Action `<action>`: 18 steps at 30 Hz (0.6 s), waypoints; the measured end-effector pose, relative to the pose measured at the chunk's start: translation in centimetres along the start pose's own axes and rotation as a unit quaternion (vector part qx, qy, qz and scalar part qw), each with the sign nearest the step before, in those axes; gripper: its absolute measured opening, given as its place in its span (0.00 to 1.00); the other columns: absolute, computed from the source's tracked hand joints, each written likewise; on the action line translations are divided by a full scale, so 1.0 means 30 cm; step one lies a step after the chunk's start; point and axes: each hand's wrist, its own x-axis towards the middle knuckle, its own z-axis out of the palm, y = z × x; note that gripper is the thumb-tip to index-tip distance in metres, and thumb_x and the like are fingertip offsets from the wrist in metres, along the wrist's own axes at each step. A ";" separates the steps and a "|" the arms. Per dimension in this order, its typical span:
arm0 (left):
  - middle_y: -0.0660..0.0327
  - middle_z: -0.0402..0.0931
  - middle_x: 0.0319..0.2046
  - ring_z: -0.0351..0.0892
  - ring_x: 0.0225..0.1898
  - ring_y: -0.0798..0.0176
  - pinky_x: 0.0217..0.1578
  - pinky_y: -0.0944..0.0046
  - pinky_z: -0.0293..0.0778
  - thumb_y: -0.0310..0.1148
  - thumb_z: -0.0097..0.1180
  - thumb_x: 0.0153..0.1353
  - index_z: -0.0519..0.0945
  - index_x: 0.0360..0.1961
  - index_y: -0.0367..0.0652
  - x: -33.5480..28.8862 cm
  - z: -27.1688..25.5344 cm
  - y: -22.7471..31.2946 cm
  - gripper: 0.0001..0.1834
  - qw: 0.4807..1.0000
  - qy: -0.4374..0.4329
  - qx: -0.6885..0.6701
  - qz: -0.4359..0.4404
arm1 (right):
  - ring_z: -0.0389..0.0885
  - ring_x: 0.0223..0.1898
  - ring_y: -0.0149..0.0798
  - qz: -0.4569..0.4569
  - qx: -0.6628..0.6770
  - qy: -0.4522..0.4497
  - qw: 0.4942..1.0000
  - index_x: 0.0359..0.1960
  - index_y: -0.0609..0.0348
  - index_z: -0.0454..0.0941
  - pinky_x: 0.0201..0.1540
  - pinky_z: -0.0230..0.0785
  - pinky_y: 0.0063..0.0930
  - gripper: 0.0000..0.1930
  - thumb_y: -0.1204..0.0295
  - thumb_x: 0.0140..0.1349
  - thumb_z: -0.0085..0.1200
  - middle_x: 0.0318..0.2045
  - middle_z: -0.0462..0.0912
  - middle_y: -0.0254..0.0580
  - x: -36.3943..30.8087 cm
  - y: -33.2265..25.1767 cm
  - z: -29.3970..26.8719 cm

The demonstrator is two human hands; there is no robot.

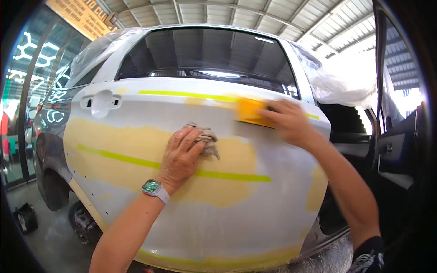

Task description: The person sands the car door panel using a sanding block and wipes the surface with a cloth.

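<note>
A car door [218,227] in pale grey faces me, with broad cream-yellow filler patches [123,136] on its skin. Across it run yellow-green strips [123,158], one just under the window and one at mid-height. My left hand [180,157] is closed on a crumpled grey cloth [209,142] against the middle of the panel. Higher and to the right, my right hand [291,120], a little smeared by motion, grips a yellow sanding block [250,110]. The block lies over the upper strip near the door's right end; its underside is hidden.
Clear plastic sheeting [337,82] covers the car at the right, and more hangs at the upper left. An open front door [396,141] stands at the far right. Below left are a wheel arch [54,182], a wheel hub [84,220] and a dark object [26,218] on the floor.
</note>
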 end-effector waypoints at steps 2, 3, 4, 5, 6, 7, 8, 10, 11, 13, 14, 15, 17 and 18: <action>0.57 0.77 0.59 0.73 0.64 0.49 0.65 0.46 0.71 0.24 0.60 0.57 0.82 0.45 0.45 -0.013 -0.024 -0.012 0.13 1.000 0.014 0.025 -0.007 | 0.77 0.54 0.43 -0.022 0.033 0.038 0.999 0.57 0.38 0.81 0.54 0.70 0.50 0.23 0.71 0.58 0.58 0.51 0.80 0.33 0.292 -0.215 0.086; 0.56 0.76 0.59 0.72 0.65 0.47 0.64 0.44 0.71 0.27 0.63 0.57 0.81 0.44 0.44 -0.022 -0.035 -0.021 0.12 0.999 0.010 0.035 0.002 | 0.77 0.56 0.44 -0.035 0.017 0.060 0.997 0.55 0.37 0.82 0.55 0.70 0.55 0.21 0.70 0.58 0.58 0.53 0.80 0.32 0.407 -0.318 0.113; 0.56 0.76 0.59 0.72 0.65 0.47 0.64 0.44 0.71 0.27 0.63 0.57 0.81 0.44 0.44 -0.027 -0.042 -0.023 0.12 0.999 0.015 0.027 0.010 | 0.77 0.58 0.44 -0.036 0.001 0.096 0.995 0.54 0.35 0.82 0.58 0.69 0.59 0.19 0.69 0.59 0.59 0.55 0.80 0.31 0.501 -0.410 0.137; 0.55 0.76 0.59 0.72 0.65 0.45 0.64 0.44 0.71 0.31 0.65 0.56 0.81 0.43 0.44 -0.023 -0.038 -0.018 0.13 1.000 0.001 0.015 -0.002 | 0.77 0.58 0.44 -0.022 0.013 0.055 0.998 0.53 0.35 0.82 0.60 0.68 0.59 0.19 0.69 0.60 0.58 0.56 0.80 0.31 0.574 -0.469 0.136; 0.54 0.75 0.59 0.72 0.64 0.43 0.64 0.43 0.71 0.34 0.68 0.55 0.81 0.43 0.44 -0.015 -0.030 -0.009 0.14 1.000 -0.013 0.003 -0.014 | 0.77 0.59 0.44 -0.007 0.025 0.013 1.000 0.53 0.35 0.83 0.61 0.67 0.60 0.18 0.69 0.61 0.58 0.56 0.80 0.32 0.598 -0.479 0.118; 0.53 0.75 0.59 0.72 0.64 0.41 0.64 0.42 0.71 0.38 0.71 0.53 0.81 0.43 0.45 -0.038 -0.006 -0.032 0.18 1.000 -0.016 -0.011 -0.012 | 0.77 0.59 0.44 -0.002 0.019 0.002 1.000 0.53 0.35 0.83 0.61 0.67 0.60 0.18 0.69 0.61 0.58 0.56 0.80 0.32 0.589 -0.463 0.144; 0.53 0.75 0.59 0.72 0.64 0.41 0.64 0.42 0.71 0.38 0.71 0.53 0.81 0.43 0.45 -0.032 -0.009 -0.028 0.18 1.000 -0.017 -0.008 -0.003 | 0.77 0.59 0.44 -0.010 0.034 -0.005 0.999 0.54 0.35 0.82 0.61 0.67 0.61 0.18 0.69 0.61 0.58 0.56 0.80 0.32 0.567 -0.434 0.129; 0.54 0.76 0.56 0.73 0.63 0.43 0.63 0.42 0.71 0.39 0.71 0.53 0.81 0.41 0.44 -0.020 -0.012 -0.026 0.17 1.000 0.004 -0.008 0.003 | 0.77 0.58 0.45 -0.003 0.026 0.017 1.000 0.56 0.35 0.81 0.59 0.68 0.60 0.20 0.70 0.62 0.56 0.56 0.80 0.33 0.463 -0.324 0.103; 0.54 0.76 0.56 0.73 0.63 0.43 0.63 0.42 0.71 0.39 0.71 0.53 0.81 0.41 0.44 -0.033 -0.025 -0.032 0.17 1.000 0.000 -0.001 -0.002 | 0.78 0.57 0.45 0.004 0.014 0.044 0.999 0.57 0.35 0.81 0.57 0.70 0.57 0.21 0.70 0.62 0.56 0.56 0.80 0.34 0.356 -0.248 0.096; 0.55 0.76 0.54 0.73 0.61 0.44 0.63 0.42 0.72 0.37 0.71 0.52 0.81 0.38 0.44 -0.044 -0.045 -0.032 0.15 1.000 -0.002 -0.007 0.000 | 0.77 0.56 0.47 0.069 0.035 -0.024 0.997 0.60 0.40 0.79 0.56 0.72 0.42 0.24 0.73 0.61 0.56 0.55 0.79 0.36 0.155 -0.038 0.039; 0.55 0.76 0.54 0.73 0.61 0.44 0.63 0.42 0.72 0.37 0.71 0.52 0.81 0.38 0.44 -0.052 -0.058 -0.034 0.15 1.000 -0.005 0.002 -0.007 | 0.76 0.57 0.47 0.086 0.015 -0.021 0.996 0.61 0.41 0.79 0.57 0.71 0.42 0.25 0.74 0.61 0.58 0.56 0.79 0.36 0.043 0.041 0.005; 0.55 0.76 0.53 0.74 0.61 0.44 0.63 0.43 0.73 0.35 0.71 0.52 0.81 0.37 0.44 -0.039 -0.042 -0.027 0.14 1.000 0.001 -0.011 0.001 | 0.75 0.60 0.43 0.078 0.007 0.001 0.997 0.62 0.38 0.78 0.56 0.71 0.45 0.25 0.74 0.62 0.57 0.59 0.77 0.31 -0.094 0.153 -0.019; 0.56 0.76 0.52 0.74 0.60 0.45 0.63 0.43 0.73 0.33 0.70 0.51 0.81 0.36 0.43 -0.023 -0.021 -0.016 0.13 1.000 0.006 -0.013 0.005 | 0.74 0.60 0.42 0.121 -0.052 -0.015 0.991 0.61 0.37 0.78 0.56 0.70 0.47 0.27 0.75 0.59 0.60 0.61 0.76 0.27 -0.257 0.215 -0.067; 0.56 0.76 0.51 0.74 0.60 0.45 0.62 0.43 0.73 0.32 0.69 0.51 0.81 0.36 0.43 -0.016 -0.017 -0.005 0.12 1.000 0.016 -0.021 0.006 | 0.74 0.60 0.42 0.118 -0.052 -0.013 0.992 0.61 0.37 0.78 0.56 0.70 0.47 0.27 0.75 0.59 0.60 0.61 0.76 0.27 -0.255 0.196 -0.060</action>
